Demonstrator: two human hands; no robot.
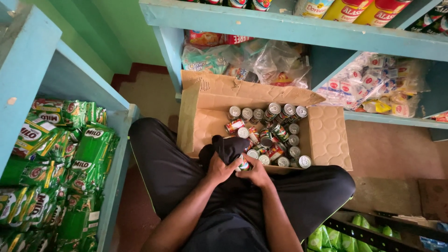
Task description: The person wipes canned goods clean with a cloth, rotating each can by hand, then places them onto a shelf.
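Both hands grip one small red-labelled tin can (pixel 243 163) — left hand (pixel 220 169) and right hand (pixel 254 173) closed around it, hiding most of its label — at the near edge of the open brown cardboard box (pixel 326 135) of silver-topped cans (pixel 275 135). Green foil sachets (pixel 70 158) fill the blue wooden shelf (pixel 28 51) at left, partly cut off.

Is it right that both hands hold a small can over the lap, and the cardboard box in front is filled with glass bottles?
Not quite. The head view shows both hands, left hand and right hand, on a small can, but the cardboard box holds small tin cans, not glass bottles.
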